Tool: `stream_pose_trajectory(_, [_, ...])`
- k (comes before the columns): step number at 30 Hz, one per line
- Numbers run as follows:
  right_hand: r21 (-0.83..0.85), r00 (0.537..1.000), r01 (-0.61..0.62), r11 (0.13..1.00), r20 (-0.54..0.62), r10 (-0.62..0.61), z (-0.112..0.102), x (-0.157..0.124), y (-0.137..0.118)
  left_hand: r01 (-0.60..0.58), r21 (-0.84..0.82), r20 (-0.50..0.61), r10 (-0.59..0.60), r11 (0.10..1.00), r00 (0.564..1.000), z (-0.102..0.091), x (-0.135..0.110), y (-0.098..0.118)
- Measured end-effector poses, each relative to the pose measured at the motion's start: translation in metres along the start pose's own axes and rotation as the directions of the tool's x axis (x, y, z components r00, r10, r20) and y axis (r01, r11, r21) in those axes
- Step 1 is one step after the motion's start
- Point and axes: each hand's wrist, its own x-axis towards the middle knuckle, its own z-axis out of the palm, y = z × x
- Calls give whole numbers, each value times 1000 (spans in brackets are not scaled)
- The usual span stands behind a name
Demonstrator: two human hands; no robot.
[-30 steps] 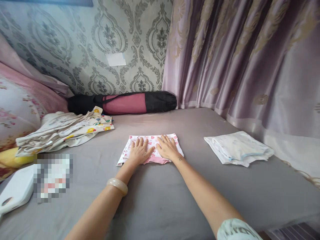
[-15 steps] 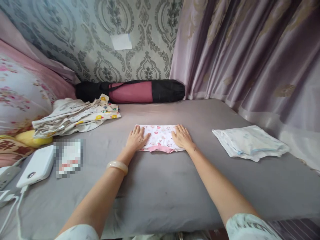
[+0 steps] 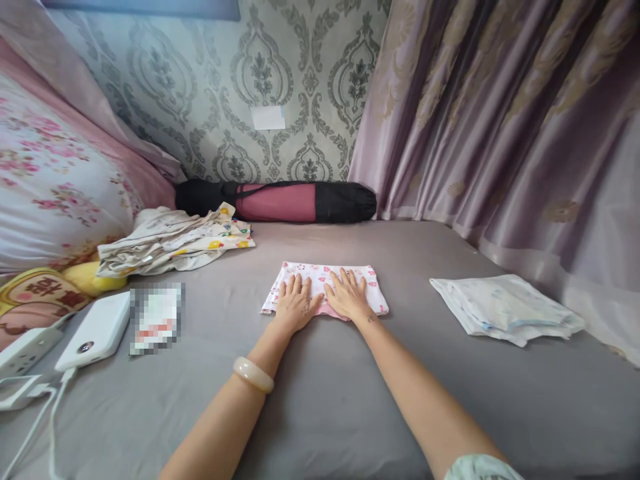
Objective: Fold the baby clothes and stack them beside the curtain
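Head view: we locate the pink-trimmed heart-print garment (image 3: 315, 279) at dial centre, folded into a flat rectangle on the grey bed sheet (image 3: 345, 407). Our left hand (image 3: 296, 308) and right hand (image 3: 350, 300) lie flat on it, fingers slightly spread, pinching nothing. We judge its folding nearly complete; a folded cloth pile (image 3: 505, 310) sits at 3 o'clock, and a crumpled clothes heap (image 3: 175, 243) between 9 and 10 remains unfolded. Versus half a second ago, both hands have moved inward from the garment's side edges.

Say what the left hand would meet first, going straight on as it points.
Past the printed garment under it, the left hand would likely meet the long strapped bag; depth is unclear.
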Motion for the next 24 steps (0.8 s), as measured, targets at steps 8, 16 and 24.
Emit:
stream_pose_trajectory(8, [35, 1000, 17, 999, 3, -17, -4, 9, -17, 38, -91, -106, -48, 995, 993, -3, -1, -17])
stream_pose_trajectory(16, [35, 995, 90, 995, -40, -89, 17, 16, -55, 222, -179, -136, -247, 959, 959, -3, -4, -35])
stream_pose_trajectory(24, [37, 994, 87, 995, 64, -90, 13, 21, -51, 284, -570, -237, -486, 771, 841, -11, 4, -50])
